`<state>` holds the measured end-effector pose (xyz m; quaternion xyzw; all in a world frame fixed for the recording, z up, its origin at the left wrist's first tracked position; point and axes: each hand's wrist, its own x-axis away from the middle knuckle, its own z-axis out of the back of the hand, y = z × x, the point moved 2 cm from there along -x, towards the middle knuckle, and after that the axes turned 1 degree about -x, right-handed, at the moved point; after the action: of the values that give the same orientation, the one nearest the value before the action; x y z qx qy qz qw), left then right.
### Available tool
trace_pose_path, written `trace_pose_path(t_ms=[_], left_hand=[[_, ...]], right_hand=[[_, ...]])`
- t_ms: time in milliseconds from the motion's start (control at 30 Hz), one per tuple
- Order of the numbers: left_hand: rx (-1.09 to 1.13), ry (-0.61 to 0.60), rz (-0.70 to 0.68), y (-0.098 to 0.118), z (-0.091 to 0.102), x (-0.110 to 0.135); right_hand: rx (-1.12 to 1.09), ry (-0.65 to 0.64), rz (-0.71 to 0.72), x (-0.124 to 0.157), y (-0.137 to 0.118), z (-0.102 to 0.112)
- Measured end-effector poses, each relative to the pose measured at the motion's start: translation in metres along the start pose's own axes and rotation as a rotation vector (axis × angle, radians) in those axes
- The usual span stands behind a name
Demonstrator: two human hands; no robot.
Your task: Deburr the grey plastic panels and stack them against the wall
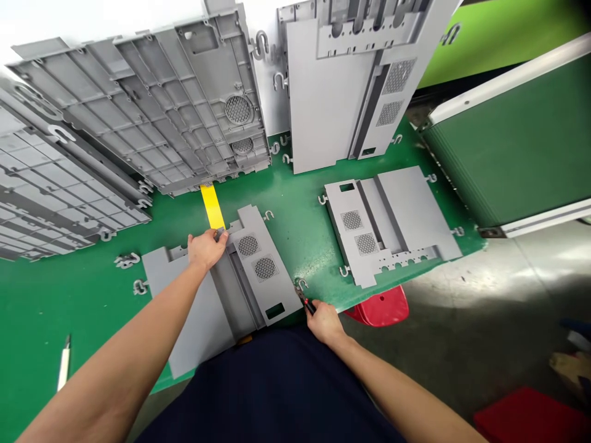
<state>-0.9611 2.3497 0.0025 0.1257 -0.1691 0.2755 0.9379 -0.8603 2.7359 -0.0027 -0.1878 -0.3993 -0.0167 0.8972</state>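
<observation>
A grey plastic panel [194, 314] with two round mesh grilles lies at the near edge of the green table, partly over it. My left hand [205, 250] is closed on its far edge, thumb on top. In my right hand [325, 322] are side cutters [305, 301] with black and red handles. Their jaws are at the panel's right corner, by a small hook-shaped plastic tab [302, 283]; whether they touch it is too small to tell. Another hook tab [268, 215] sticks out of the far right side, and one more [140, 287] from the left side.
A similar panel [406, 203] lies to the right. Larger panels [175, 104] [332, 98] lean upright at the back. Loose hook pieces [127, 261] and a white-handled knife [64, 363] lie left. Yellow tape [212, 206] marks the table. A green conveyor [517, 135] and red stool [383, 306] stand right.
</observation>
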Motion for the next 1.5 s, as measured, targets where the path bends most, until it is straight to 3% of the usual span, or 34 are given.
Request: trace_pose_path(t_ms=[267, 400, 567, 833, 1200, 1500], left_hand=[[0.009, -0.032, 0.029, -0.002, 0.003, 0.009], [0.030, -0.069, 0.103, -0.002, 0.007, 0.007], [-0.032, -0.118, 0.096, -0.005, 0.005, 0.004], [-0.029, -0.117, 0.086, -0.005, 0.003, 0.006], [-0.034, -0.090, 0.067, -0.004, 0.001, 0.008], [-0.073, -0.053, 0.035, -0.004, -0.004, 0.010]], right_hand=[[-0.227, -0.190, 0.041, 0.002, 0.007, 0.021], [-0.289, -0.235, 0.044, 0.002, 0.010, 0.019], [-0.296, -0.235, 0.020, 0.000, 0.014, 0.016], [-0.330, -0.388, 0.027, -0.009, 0.018, 0.017], [-0.084, -0.241, 0.075, 0.005, 0.008, 0.016], [0.057, -0.073, -0.055, 0.011, 0.003, 0.009]])
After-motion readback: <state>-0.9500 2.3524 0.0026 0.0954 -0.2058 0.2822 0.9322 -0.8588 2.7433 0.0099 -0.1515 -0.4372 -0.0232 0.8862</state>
